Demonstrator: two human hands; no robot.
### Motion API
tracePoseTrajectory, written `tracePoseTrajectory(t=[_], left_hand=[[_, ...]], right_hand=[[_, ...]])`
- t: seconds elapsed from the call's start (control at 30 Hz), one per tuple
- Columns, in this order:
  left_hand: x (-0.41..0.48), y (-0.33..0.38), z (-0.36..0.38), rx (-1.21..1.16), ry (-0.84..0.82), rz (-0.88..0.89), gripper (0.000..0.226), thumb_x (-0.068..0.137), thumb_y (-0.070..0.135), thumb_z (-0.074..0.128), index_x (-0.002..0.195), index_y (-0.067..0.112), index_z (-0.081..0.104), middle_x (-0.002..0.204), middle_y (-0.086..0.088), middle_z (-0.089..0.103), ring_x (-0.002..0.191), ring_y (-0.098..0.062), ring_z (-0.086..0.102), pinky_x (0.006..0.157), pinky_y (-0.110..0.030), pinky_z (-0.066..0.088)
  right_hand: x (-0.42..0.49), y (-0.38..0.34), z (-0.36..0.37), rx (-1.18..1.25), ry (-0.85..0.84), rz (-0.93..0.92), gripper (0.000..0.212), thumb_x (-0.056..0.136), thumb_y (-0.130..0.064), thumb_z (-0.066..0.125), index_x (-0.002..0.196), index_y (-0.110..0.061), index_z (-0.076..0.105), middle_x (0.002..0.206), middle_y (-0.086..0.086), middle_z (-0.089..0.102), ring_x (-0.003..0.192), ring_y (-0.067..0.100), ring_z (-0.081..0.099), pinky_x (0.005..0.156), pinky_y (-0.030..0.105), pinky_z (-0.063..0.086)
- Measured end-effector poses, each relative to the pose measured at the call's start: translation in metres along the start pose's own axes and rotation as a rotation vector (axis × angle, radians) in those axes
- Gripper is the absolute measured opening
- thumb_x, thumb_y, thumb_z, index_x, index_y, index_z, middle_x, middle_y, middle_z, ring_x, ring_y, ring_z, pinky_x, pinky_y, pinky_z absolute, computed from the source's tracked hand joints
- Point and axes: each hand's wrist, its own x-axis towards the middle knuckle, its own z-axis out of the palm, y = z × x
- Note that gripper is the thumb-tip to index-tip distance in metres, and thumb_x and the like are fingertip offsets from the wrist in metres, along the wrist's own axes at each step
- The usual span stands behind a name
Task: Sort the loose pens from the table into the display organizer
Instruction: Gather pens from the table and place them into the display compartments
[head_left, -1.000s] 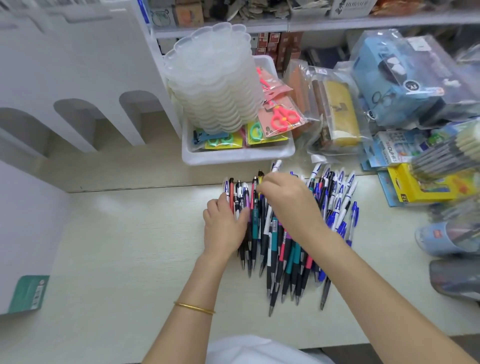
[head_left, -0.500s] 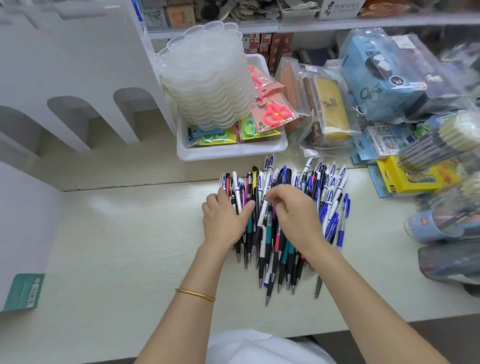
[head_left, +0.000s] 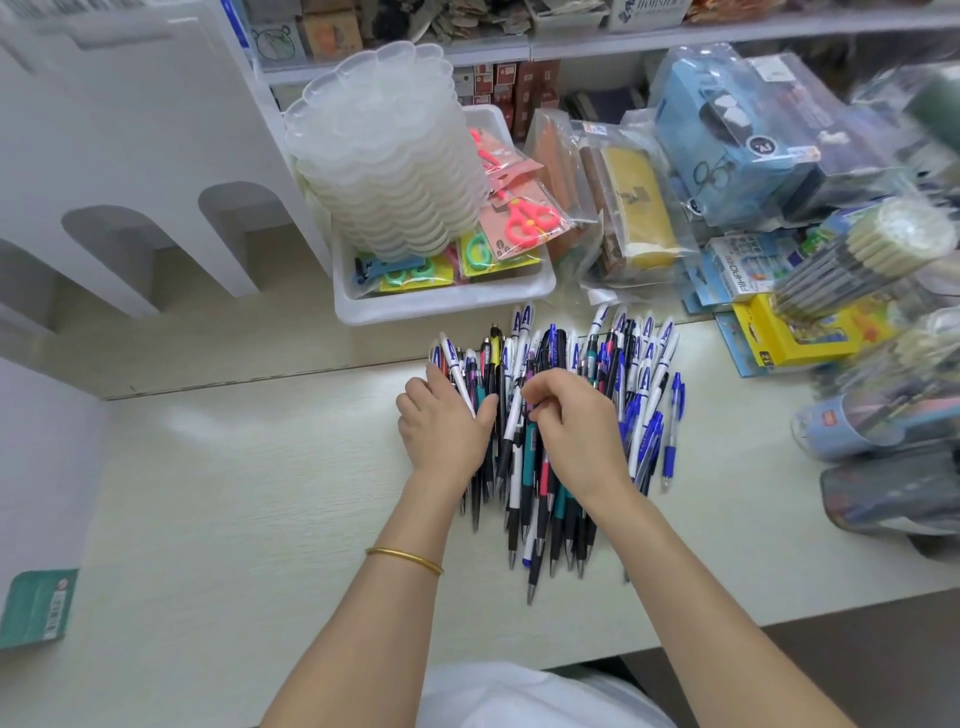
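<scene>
Loose pens (head_left: 644, 376) lie in a pile at centre frame on the pale table (head_left: 234, 493), just below a white tray (head_left: 447, 307). The left hand (head_left: 441, 431) lies flat, fingers together, against the pile's left edge. The right hand (head_left: 576, 431), fingers curled, pinches pens at the pile's middle.

**Tally on the table**

I am counting two hands at work, my left hand (head_left: 441, 426) and my right hand (head_left: 576, 426), and I am wearing one gold bangle (head_left: 405, 560). The pens (head_left: 647, 364) are lying in one heap, too overlapped to number. One white bin (head_left: 441, 307) is holding one stack of clear dishes (head_left: 384, 156).
</scene>
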Motion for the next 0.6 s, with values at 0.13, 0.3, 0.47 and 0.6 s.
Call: tracePoseTrajectory(t=[0.13, 0.3, 0.47, 0.6], left_hand=[[0.002, 0.008, 0.001, -0.046, 0.002, -0.046, 0.077, 0.09, 0.049, 0.056, 0.142, 0.002, 0.025, 0.137, -0.017, 0.036, 0.124, -0.032, 0.035, 0.102, -0.037, 0.032], [0.004, 0.01, 0.003, -0.077, -0.004, -0.039, 0.074, 0.087, 0.051, 0.061, 0.135, 0.001, 0.033, 0.135, -0.017, 0.037, 0.123, -0.032, 0.036, 0.101, -0.037, 0.035], [0.006, 0.014, 0.002, -0.129, -0.069, -0.03, 0.07, 0.089, 0.044, 0.064, 0.133, 0.0, 0.032, 0.134, -0.018, 0.035, 0.123, -0.032, 0.035, 0.1, -0.037, 0.038], [0.008, 0.012, -0.002, -0.166, -0.073, -0.052, 0.068, 0.09, 0.039, 0.062, 0.137, 0.001, 0.03, 0.135, -0.018, 0.034, 0.125, -0.032, 0.034, 0.1, -0.038, 0.038]], right_hand=[[0.002, 0.001, 0.002, 0.022, 0.024, 0.017, 0.028, 0.088, 0.007, 0.045, 0.098, -0.01, 0.065, 0.094, -0.002, 0.063, 0.09, 0.015, 0.059, 0.083, 0.037, 0.052], [0.005, 0.002, 0.002, 0.108, 0.109, 0.047, 0.03, 0.086, 0.008, 0.043, 0.095, -0.011, 0.065, 0.09, -0.003, 0.062, 0.089, 0.017, 0.06, 0.082, 0.038, 0.052], [0.008, 0.003, 0.001, 0.122, 0.126, 0.065, 0.029, 0.086, 0.008, 0.047, 0.097, -0.012, 0.065, 0.092, -0.002, 0.063, 0.089, 0.012, 0.058, 0.082, 0.031, 0.051], [0.009, 0.004, 0.001, 0.121, 0.111, 0.07, 0.028, 0.087, 0.007, 0.048, 0.098, -0.013, 0.065, 0.093, -0.002, 0.064, 0.09, 0.011, 0.059, 0.083, 0.03, 0.051]])
